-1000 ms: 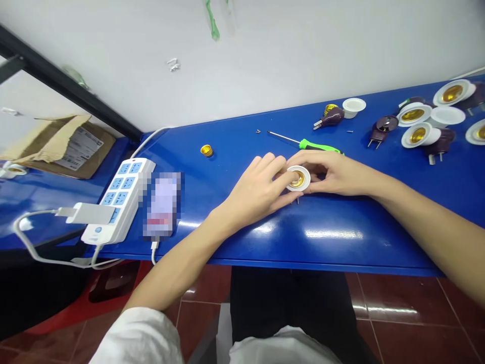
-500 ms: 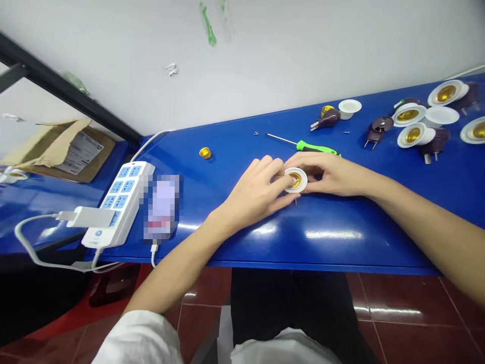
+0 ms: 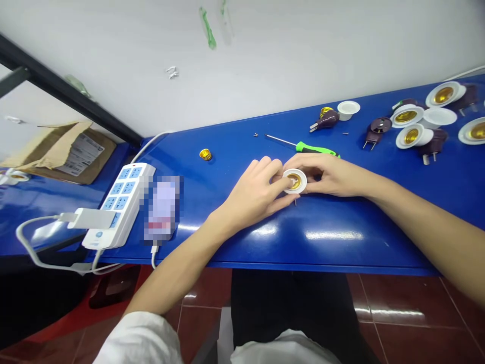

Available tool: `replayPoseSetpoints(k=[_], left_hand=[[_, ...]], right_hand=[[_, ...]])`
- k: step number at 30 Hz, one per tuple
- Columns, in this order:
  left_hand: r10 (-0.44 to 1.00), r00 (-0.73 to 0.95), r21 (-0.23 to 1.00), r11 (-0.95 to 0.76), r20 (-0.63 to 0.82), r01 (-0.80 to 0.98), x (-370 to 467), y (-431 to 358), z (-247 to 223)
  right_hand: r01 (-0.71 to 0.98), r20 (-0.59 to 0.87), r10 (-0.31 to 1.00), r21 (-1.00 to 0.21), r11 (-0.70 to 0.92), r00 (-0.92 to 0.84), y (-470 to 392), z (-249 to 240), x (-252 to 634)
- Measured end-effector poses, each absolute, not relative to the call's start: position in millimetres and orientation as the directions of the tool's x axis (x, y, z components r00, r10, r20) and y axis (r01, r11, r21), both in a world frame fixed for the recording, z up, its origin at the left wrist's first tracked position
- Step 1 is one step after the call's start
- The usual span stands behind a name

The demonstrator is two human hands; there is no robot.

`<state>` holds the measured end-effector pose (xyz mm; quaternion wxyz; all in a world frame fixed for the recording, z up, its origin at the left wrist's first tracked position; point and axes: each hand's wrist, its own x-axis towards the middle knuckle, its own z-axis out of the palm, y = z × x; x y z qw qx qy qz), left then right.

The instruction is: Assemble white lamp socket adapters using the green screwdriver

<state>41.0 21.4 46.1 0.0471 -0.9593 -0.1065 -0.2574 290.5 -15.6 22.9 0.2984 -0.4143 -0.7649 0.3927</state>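
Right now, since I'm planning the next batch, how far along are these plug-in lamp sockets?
Several at the right look assembled, like the maroon-and-white socket with gold threading inside. In hand is a white-rimmed socket, between the left hand and right hand, a left finger in its opening. Apparently left: the loose gold sleeve, plus a maroon plug body beside a white cup.

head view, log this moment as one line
left hand: fingers at white-rimmed round gold-lined socket | right hand: holding same socket | green-and-black-handled metal screwdriver: lying on blue table
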Motion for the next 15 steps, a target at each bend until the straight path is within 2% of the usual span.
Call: replayPoseSetpoints(k=[10, 15], left_hand=[[0.237, 0.863, -0.032, -0.96, 0.447, 0.28, 40.9, 19.8, 47.6], [0.223, 0.858, -0.034, -0.963, 0.464, 0.268, 41.0, 20.2, 47.7]], right_hand=[[0.4, 0.14, 0.861, -0.841, 0.364, -0.488, -15.2, 22.1, 290.5], [0.39, 0.134, 0.863, -0.85, 0.353, -0.488, -15.6, 22.5, 290.6]])
